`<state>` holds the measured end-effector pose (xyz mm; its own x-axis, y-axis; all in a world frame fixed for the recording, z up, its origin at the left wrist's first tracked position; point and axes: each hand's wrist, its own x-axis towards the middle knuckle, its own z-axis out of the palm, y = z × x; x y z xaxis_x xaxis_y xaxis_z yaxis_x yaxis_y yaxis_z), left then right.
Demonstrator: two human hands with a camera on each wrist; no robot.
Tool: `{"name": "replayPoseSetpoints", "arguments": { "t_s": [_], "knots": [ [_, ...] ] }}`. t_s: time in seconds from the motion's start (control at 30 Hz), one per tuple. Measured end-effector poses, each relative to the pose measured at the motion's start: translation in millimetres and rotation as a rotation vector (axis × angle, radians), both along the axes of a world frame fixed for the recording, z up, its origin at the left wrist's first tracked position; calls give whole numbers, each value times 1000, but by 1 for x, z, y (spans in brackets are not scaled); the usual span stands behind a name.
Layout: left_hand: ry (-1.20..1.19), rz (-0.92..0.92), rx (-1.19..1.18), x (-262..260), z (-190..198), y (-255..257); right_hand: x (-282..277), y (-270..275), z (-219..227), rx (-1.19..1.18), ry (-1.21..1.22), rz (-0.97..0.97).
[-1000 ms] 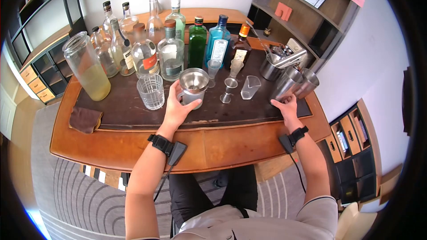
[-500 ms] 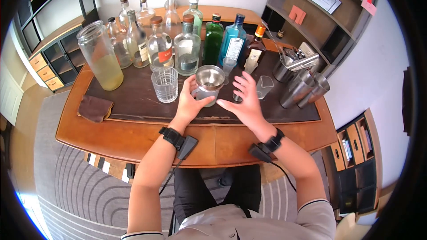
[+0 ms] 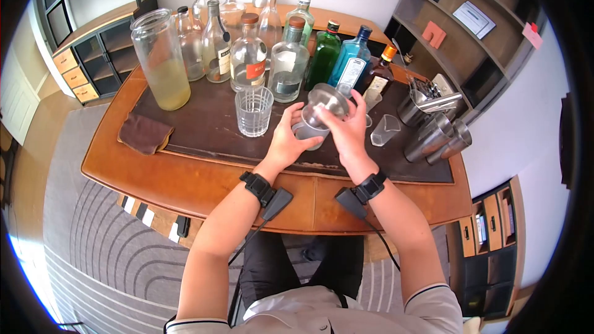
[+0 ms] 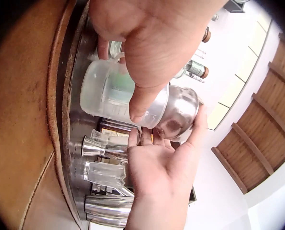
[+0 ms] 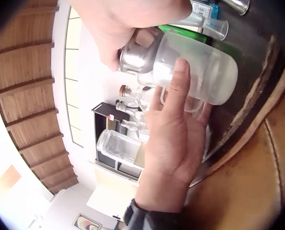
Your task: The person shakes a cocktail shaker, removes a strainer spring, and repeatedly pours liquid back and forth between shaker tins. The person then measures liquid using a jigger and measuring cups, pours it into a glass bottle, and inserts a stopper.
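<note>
Around the frosted clear jug point(image 5: 209, 72) my left hand point(image 3: 286, 142) is curled, thumb along its side. A shiny steel bowl-shaped piece point(image 3: 327, 98) sits at the jug's mouth, tilted in the head view. My right hand point(image 3: 348, 135) grips it, thumb on the near side and fingers around the far side. In the left wrist view the steel piece point(image 4: 178, 112) overlaps the jug's rim. A cut-glass tumbler point(image 3: 253, 111) stands left of the jug, and a small clear beaker point(image 3: 385, 130) stands right of it.
Several bottles point(image 3: 249, 55) line the back of the desk. A tall pitcher point(image 3: 162, 62) of yellowish liquid stands at the left, with a folded brown cloth point(image 3: 145, 134) before it. Two steel tins point(image 3: 428, 138) and a tool-filled steel container point(image 3: 411, 111) stand at the right.
My right hand has left the steel tins at the right, come over to the jug and gripped the steel piece, which now tilts. My left hand stays on the jug.
</note>
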<state>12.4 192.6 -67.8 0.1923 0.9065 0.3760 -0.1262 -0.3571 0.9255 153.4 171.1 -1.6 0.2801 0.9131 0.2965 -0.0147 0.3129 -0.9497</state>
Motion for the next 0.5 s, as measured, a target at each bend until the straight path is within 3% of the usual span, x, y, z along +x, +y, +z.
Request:
{"name": "replayPoseSetpoints", "arguments": {
  "t_s": [0.03, 0.17, 0.5],
  "knots": [
    [-5, 7, -4, 0, -1, 0, 0, 0, 5, -5, 112, 25],
    [49, 45, 37, 0, -1, 0, 6, -2, 18, -23, 160, 58],
    [63, 23, 41, 2, -3, 1, 20, -3, 11, -27, 115, 31]
  ]
}}
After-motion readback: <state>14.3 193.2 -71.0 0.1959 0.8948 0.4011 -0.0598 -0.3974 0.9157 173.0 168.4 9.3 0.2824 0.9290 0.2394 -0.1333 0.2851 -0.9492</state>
